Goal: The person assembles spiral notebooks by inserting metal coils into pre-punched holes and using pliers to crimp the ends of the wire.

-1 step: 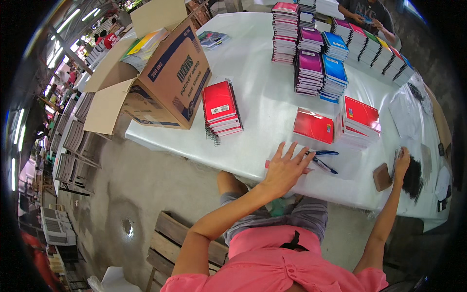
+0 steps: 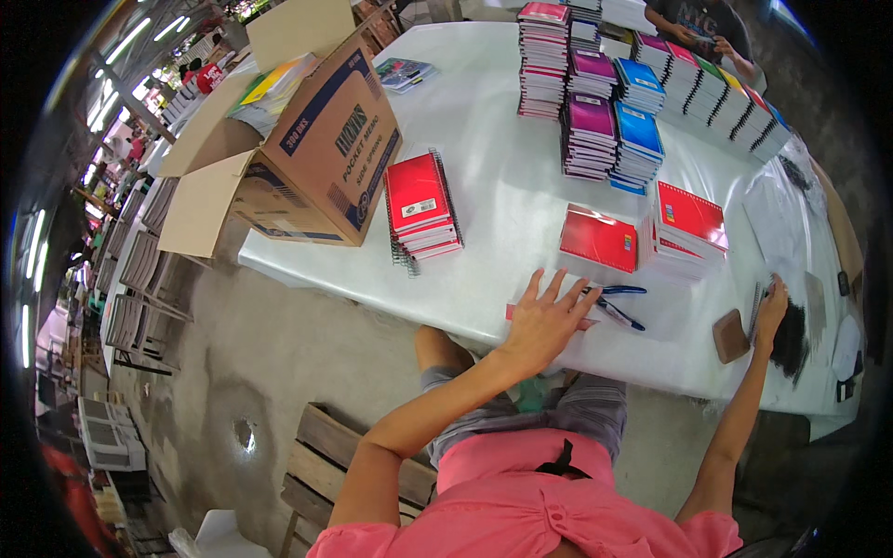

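The left hand [image 2: 544,321] covers most of a flat pink-edged item; only its corner shows left of the fingers [image 2: 556,285]. What lies under the right hand's [image 2: 770,312] fingers is unclear.

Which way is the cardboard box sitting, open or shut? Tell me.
Open: the box lies tipped on its side, flaps spread, notebooks showing inside.

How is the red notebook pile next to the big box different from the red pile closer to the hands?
The red pile by the cardboard box has black wire spirals showing along its sides and stands alone; the red pile nearer the right hand shows white page edges, with a single red notebook lying beside it. Both have red covers and sit on the white table.
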`<action>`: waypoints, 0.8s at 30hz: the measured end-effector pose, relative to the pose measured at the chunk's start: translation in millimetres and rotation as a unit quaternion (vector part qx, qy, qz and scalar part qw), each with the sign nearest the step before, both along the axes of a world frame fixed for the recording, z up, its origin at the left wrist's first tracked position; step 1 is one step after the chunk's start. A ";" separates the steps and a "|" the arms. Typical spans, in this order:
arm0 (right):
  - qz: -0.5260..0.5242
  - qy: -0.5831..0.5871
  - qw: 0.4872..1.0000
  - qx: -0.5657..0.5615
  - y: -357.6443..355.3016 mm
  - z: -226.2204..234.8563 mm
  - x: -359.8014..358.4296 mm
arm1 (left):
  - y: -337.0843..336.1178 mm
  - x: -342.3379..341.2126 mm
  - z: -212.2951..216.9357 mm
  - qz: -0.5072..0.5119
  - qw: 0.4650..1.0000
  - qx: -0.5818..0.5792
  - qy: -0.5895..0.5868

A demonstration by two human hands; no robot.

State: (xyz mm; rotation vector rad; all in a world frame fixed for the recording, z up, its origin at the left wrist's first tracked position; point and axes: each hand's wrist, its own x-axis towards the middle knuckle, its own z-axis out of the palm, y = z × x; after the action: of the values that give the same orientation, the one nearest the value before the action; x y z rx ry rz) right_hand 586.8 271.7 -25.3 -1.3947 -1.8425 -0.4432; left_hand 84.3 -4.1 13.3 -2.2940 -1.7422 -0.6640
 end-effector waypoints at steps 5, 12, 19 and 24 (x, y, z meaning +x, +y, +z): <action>0.060 0.027 0.992 0.107 -59.5 83.8 -91.7 | -0.5 -1.8 -1.4 0.025 0.999 -0.020 0.011; 0.396 0.190 0.878 -0.190 -202.2 88.6 -265.5 | 1.8 1.6 6.3 0.037 0.999 -0.005 0.000; 0.404 0.291 0.807 -0.319 -203.0 47.7 -301.1 | 4.0 6.7 11.7 0.027 0.999 -0.026 0.004; 0.401 0.276 0.809 -0.330 -198.0 49.8 -307.3 | 2.7 4.0 11.0 0.030 0.999 -0.025 0.004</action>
State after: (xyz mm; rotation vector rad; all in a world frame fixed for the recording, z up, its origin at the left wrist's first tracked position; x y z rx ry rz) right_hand 279.5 73.7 24.5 -0.8276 -1.9118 1.0191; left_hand 88.3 -1.4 24.3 -2.2643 -1.8365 -0.6071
